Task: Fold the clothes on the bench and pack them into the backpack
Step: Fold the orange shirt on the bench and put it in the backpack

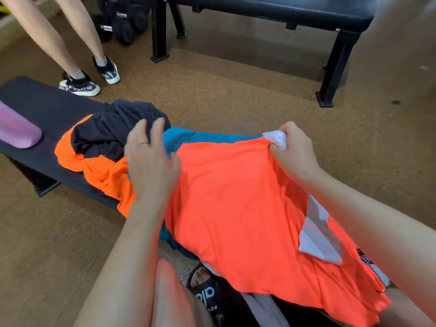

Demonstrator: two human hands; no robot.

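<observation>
A bright coral-orange shirt point(236, 204) with white panels is spread out between my hands, over the near end of the black bench point(35, 109). My right hand point(292, 152) grips its upper right corner, fingers curled round a white bit of fabric. My left hand point(148, 156) lies at the shirt's left edge with fingers spread; whether the thumb pinches the cloth I cannot tell. A teal garment point(186, 138) lies under the shirt. To the left sits a crumpled heap of a dark navy garment point(113, 131) and an orange one point(103, 171). No backpack can be made out.
A pink foam roller point(16, 128) rests on the bench's far left. Another person's legs and sneakers point(87, 79) stand beyond it. A second black bench point(271, 13) and dumbbells point(122, 22) are at the back. My sandalled foot point(203, 286) is on the brown floor.
</observation>
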